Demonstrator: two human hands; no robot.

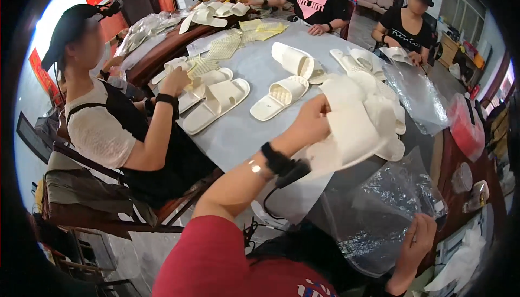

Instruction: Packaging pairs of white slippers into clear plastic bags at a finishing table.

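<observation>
Cream-white slippers [352, 134] hang tilted over the table's near edge, with my left hand [310, 125] closed around their edge. How many are in that grip I cannot tell. Lower on the right, the fingers of my right hand [416, 240] pinch the edge of a clear plastic bag [374, 216], which droops in front of me. Just beyond the held slippers is a pile of more white slippers [387, 110]. One pair of slippers [281, 96] lies in the middle of the table, apart from my hands.
Grey sheeting covers the round table [233, 140]. On the left a seated person [114, 113] reaches over more slippers [216, 105]. Across, another person [409, 37] holds a slipper and a clear bag [420, 99]. A pink-red bag [467, 126] sits at the right.
</observation>
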